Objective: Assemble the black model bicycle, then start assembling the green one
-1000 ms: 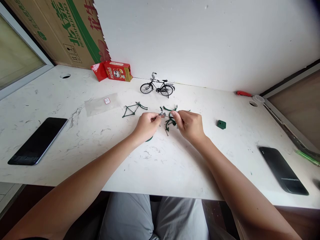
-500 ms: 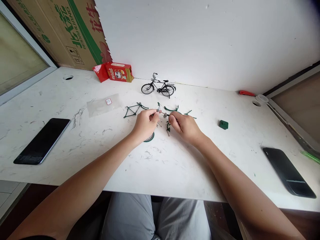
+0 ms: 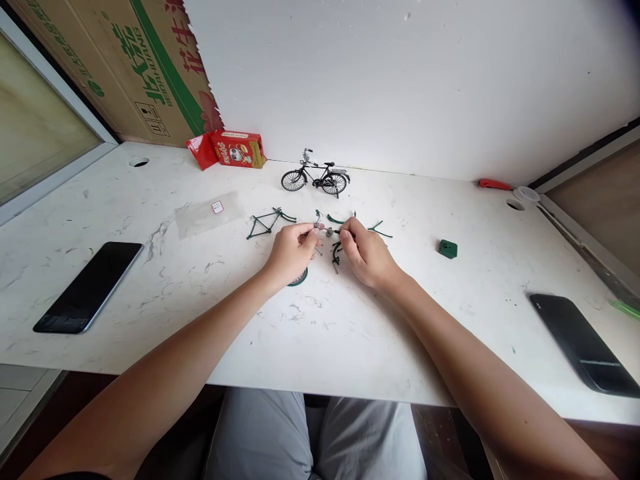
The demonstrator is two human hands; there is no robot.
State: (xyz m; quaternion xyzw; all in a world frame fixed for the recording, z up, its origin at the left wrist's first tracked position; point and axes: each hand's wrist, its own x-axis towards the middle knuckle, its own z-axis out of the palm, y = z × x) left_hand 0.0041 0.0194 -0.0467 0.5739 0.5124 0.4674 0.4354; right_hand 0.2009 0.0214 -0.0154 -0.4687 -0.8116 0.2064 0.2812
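My left hand [image 3: 291, 252] is closed in a pinch on a small silvery model-bicycle handlebar [image 3: 317, 224] with a dark green grip. Facing it, my right hand [image 3: 369, 250] is closed around the dark end of a thin tool that looks like a screwdriver [image 3: 337, 231]; its tip points at the left fingers. A small grey round piece [image 3: 329, 233] shows between the hands; I cannot tell whether it is held. Below my left hand, a green-rimmed wheel [image 3: 299, 277] is partly hidden. A green bicycle frame [image 3: 265, 222], a curved green part [image 3: 336, 252] and a green fork [image 3: 381, 231] lie around.
Behind the hands stands an assembled black model bicycle [image 3: 316, 177]. A clear plastic bag [image 3: 205, 217], a red box [image 3: 239, 149] and a phone [image 3: 89, 287] are on the left. To the right are a green block [image 3: 448, 249], a dark phone-like slab [image 3: 583, 341] and a red cutter [image 3: 494, 184].
My right hand has shifted very slightly, and the handlebar sits a little differently in my left fingers. The whole view has moved a little; both hands keep their grips.
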